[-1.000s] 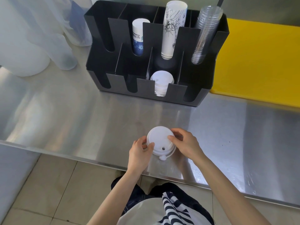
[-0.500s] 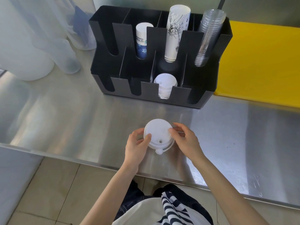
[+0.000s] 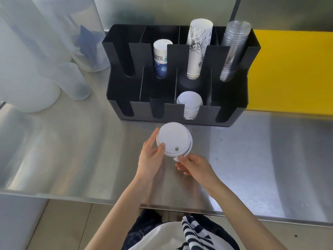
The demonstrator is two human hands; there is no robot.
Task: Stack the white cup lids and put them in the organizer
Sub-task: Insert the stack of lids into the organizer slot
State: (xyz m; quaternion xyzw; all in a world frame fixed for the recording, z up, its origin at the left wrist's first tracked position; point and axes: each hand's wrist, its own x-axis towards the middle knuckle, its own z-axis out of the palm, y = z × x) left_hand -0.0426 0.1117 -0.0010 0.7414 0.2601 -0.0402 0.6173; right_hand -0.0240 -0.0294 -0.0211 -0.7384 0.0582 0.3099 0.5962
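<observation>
A small stack of white cup lids (image 3: 173,139) is held above the steel counter, just in front of the black organizer (image 3: 232,98). My left hand (image 3: 150,157) grips the stack's left edge with thumb on top. My right hand (image 3: 193,166) pinches the small tab at the stack's near edge. Another stack of white lids (image 3: 189,103) stands in the organizer's front row, third slot from the left.
The organizer's back row holds a blue-print paper cup stack (image 3: 161,59), a tall sketched paper cup stack (image 3: 197,49) and clear plastic cups (image 3: 234,51). Translucent containers (image 3: 72,82) stand at the left. A yellow board (image 3: 292,69) lies at the right. The counter edge (image 3: 90,199) runs near me.
The lid stack has risen and moved toward the organizer. My right hand shifted from the stack's right side to the tab at its near edge.
</observation>
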